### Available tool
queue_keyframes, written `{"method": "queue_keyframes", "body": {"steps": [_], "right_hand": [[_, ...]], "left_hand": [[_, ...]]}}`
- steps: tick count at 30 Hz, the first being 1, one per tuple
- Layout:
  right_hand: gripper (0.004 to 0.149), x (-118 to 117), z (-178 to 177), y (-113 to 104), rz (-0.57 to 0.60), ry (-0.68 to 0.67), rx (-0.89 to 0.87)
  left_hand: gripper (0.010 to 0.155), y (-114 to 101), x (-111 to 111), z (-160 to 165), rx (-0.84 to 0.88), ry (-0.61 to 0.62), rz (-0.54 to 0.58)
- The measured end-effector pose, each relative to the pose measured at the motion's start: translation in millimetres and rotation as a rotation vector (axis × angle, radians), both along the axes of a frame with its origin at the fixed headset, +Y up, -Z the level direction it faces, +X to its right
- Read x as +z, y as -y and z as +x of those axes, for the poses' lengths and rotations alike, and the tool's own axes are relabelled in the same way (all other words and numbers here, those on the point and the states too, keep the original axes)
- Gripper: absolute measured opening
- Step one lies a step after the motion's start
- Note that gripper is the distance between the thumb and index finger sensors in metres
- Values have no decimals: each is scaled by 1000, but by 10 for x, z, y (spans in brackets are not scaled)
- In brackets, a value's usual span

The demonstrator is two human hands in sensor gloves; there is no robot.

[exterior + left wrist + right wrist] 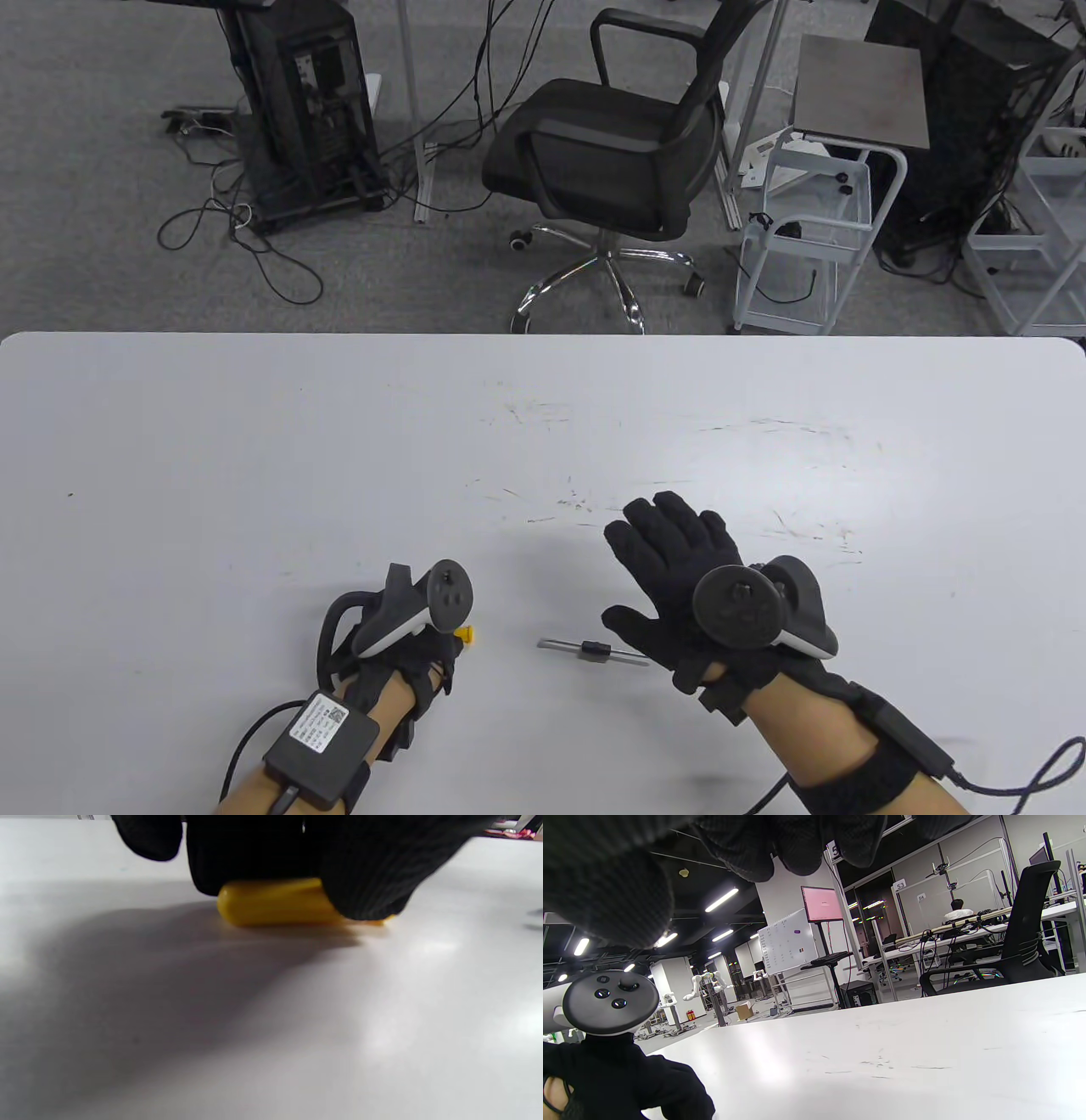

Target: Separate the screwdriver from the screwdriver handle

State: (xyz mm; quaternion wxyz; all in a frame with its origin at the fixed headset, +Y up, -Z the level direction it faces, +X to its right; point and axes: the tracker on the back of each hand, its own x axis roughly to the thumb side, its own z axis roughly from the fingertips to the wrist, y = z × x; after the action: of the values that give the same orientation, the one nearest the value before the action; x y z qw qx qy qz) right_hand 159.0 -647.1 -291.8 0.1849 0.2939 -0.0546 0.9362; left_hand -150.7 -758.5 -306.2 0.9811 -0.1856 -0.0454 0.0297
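Already looked separated: the thin grey metal screwdriver shaft with a dark collar (594, 650) lay flat on the white table (254, 441), well apart from the short yellow plastic screwdriver handle (275, 902). Seemed to be the last step of the task, the setting down of the two parts.

Left hand in black sensor glove (416, 649) curled around the yellow handle, fingers (365, 878) wrapped over it in the left wrist view; handle low against the table surface there, only its tip peeking out beside the hand in the table view. Could not tell whether resting on the table or just above it.

Right hand in black sensor glove (670, 569) spread wide, fingers stretched out, holding nothing; thumb side just above the near end of the shaft, contact not clear.

Probably little left to do: letting go of the handle and drawing both hands away. Called for a gentle release, so that the round handle would not roll toward the shaft.
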Motion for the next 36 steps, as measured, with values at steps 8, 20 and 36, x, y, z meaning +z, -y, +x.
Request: {"method": "queue_keyframes", "body": {"steps": [8, 20, 36], "right_hand": [[83, -20, -2, 32, -10, 5, 12], [83, -71, -8, 120, -31, 20, 43], [83, -86, 3, 125, -39, 33, 54]], "left_hand": [[65, -417, 65, -245, 210, -36, 122], [88, -949, 293, -393, 333, -28, 357], [92, -869, 255, -358, 276, -5, 301]]}}
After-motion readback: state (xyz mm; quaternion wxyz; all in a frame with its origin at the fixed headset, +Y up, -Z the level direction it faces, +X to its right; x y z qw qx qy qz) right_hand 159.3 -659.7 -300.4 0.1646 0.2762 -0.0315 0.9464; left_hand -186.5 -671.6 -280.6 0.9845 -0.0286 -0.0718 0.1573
